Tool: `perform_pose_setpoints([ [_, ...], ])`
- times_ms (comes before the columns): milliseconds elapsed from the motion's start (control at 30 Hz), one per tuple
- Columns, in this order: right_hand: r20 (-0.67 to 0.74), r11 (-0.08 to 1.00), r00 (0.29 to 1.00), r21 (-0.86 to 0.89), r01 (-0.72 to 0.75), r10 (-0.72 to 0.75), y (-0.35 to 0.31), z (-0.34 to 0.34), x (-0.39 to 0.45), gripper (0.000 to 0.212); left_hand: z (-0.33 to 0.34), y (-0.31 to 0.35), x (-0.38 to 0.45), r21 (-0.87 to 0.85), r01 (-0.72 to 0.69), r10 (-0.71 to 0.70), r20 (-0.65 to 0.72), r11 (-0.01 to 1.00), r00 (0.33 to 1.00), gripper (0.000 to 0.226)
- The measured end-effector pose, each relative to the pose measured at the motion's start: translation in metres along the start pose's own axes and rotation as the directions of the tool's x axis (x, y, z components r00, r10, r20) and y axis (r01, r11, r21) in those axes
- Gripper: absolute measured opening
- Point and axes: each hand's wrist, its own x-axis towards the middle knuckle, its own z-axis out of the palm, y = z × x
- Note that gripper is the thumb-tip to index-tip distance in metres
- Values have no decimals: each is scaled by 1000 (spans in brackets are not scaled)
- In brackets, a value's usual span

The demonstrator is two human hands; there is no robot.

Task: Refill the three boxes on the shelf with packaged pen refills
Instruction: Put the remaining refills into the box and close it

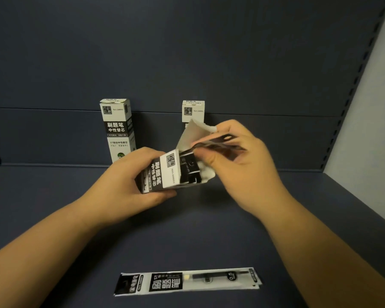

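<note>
Where the dark shelf (53, 196) floor meets the bottom edge of the view, one packaged refill (188, 281) lies flat, bare surface on either side. Farther in, the left hand (129, 181) grips a tilted box (165, 174) with its flap open; the right hand (238, 161) pinches refill packets (220, 143) at its mouth. Two more boxes, left box (117, 130) and right box (193, 111), stand upright by the back wall (187, 52), well apart, with free floor toward the right side wall (369, 118)
</note>
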Motion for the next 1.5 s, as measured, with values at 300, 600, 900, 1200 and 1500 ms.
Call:
perform_pose_setpoints([
  [300,66,967,997,-250,44,-28,1,-8,3,15,0,3,0,-9,7,-7,-20,1000,1000,53],
  [600,192,912,977,-409,-10,97,4,9,2,26,3,3,2,17,-9,9,-7,1000,1000,53],
  [900,-5,978,988,-145,153,-155,-14,2,-6,18,3,2,2,2,47,-46,-85,999,995,57],
  [1200,156,983,987,-176,57,-30,-11,4,-6,21,3,3,2,19,51,-50,-57,999,997,56],
  [1500,208,887,963,-457,-62,174,-13,10,2,11,8,8,3,60,-11,11,5,998,1000,48],
])
